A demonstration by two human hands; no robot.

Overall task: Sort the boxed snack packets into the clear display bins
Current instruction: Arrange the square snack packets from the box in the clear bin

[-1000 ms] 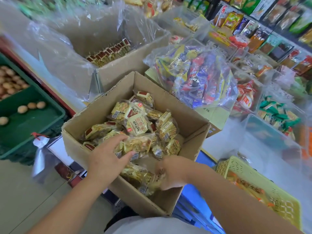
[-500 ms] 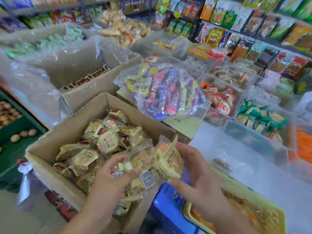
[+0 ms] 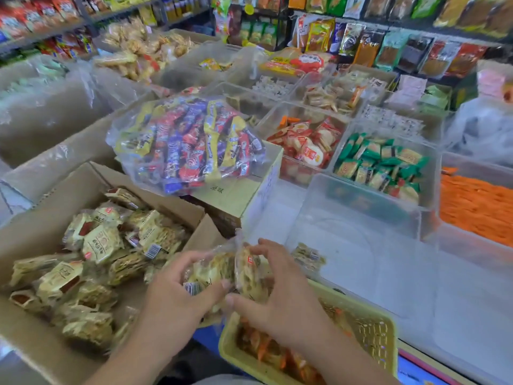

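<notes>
Shelves [image 3: 388, 37] of hanging snack bags stand behind rows of clear display bins [image 3: 337, 154]. Your left grip [image 3: 177, 295] and right grip [image 3: 280, 298] are both curled round one bundle of yellow snack packets [image 3: 222, 270], which is pressed between them. It hangs above the gap between the cardboard box [image 3: 47, 215] and the yellow basket [image 3: 372, 334], just short of the near-empty clear bin [image 3: 361, 259]. A lone packet [image 3: 308, 255] of what seems the same kind lies in that bin's near corner, so it looks like the right destination.

Carry the bundle fully over the bin's near wall before you loosen anything. The wrappers look slick and loosely stacked, and a packet slipping here would likely land in the basket among a different snack. Squeeze evenly from both sides, lower into the bin, then part both hands together so the packets settle flat. Steer clear of the bag of mixed bars [image 3: 188, 143] perched on the carton [image 3: 238, 195] beyond the box. Many packets lie in the box, so expect several more loads.
</notes>
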